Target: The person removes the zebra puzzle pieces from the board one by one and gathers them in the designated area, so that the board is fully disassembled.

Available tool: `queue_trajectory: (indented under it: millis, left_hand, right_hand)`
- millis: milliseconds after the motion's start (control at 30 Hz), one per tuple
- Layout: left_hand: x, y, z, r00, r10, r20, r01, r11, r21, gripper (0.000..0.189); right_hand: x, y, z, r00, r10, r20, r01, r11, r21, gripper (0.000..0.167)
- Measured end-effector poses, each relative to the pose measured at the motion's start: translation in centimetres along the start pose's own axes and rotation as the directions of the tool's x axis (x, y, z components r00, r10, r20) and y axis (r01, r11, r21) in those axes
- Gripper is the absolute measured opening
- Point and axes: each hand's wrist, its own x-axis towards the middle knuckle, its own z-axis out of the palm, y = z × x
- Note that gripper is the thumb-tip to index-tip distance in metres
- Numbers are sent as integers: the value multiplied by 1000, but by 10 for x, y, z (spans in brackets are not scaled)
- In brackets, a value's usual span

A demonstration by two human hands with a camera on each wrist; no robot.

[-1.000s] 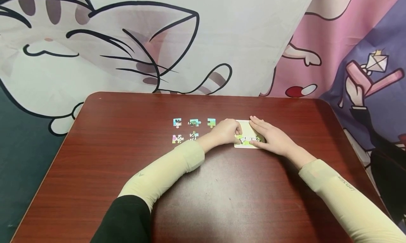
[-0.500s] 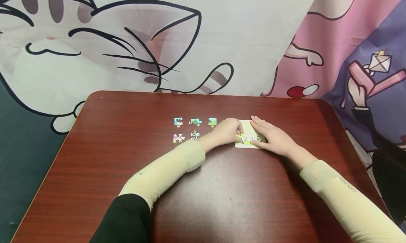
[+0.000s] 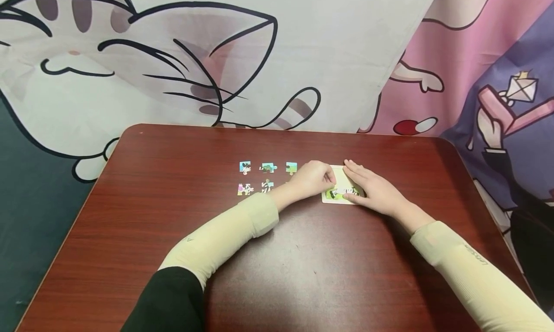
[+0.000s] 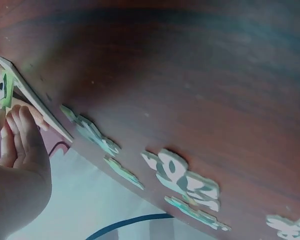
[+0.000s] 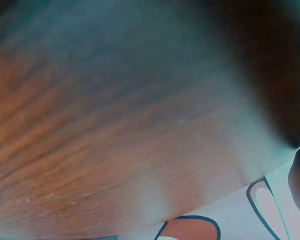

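Note:
A small puzzle board (image 3: 342, 175) with a pale frame lies right of the table's middle. Over its left side, my left hand (image 3: 314, 179) has curled fingers. In the left wrist view, the thumb and fingertips of that hand pinch a green and white puzzle piece (image 4: 7, 89), held tilted up from the board. My right hand (image 3: 375, 190) rests with straight fingers on the board's right side, covering part of it. The right wrist view catches only a bit of a hand at its right edge. A black and white picture on green shows along the board's lower part.
Several loose puzzle pieces lie left of the board in two rows, among them a blue one (image 3: 245, 167), a green one (image 3: 291, 168) and a pink and white one (image 3: 245, 189). My left forearm reaches close to the lower row. A printed curtain (image 3: 337, 57) hangs behind the table (image 3: 173, 216).
My left hand has lifted slightly, raising the puzzle piece off the board's lower left. More of the board's picture shows there. My right hand stays on the board.

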Motion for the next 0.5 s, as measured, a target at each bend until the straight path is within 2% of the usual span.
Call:
queue_trajectory:
  millis: [233, 500]
  left_hand:
    - [-12, -4, -12, 1000, 1, -30, -2, 1000, -26, 8]
    - [-32, -12, -31, 1000, -7, -16, 6, 998, -64, 4]
  right_hand:
    - [-1, 1, 1, 1000, -15, -4, 15, 1000, -6, 81]
    - [-1, 3, 3, 1000, -6, 15, 6, 1000, -26, 84]
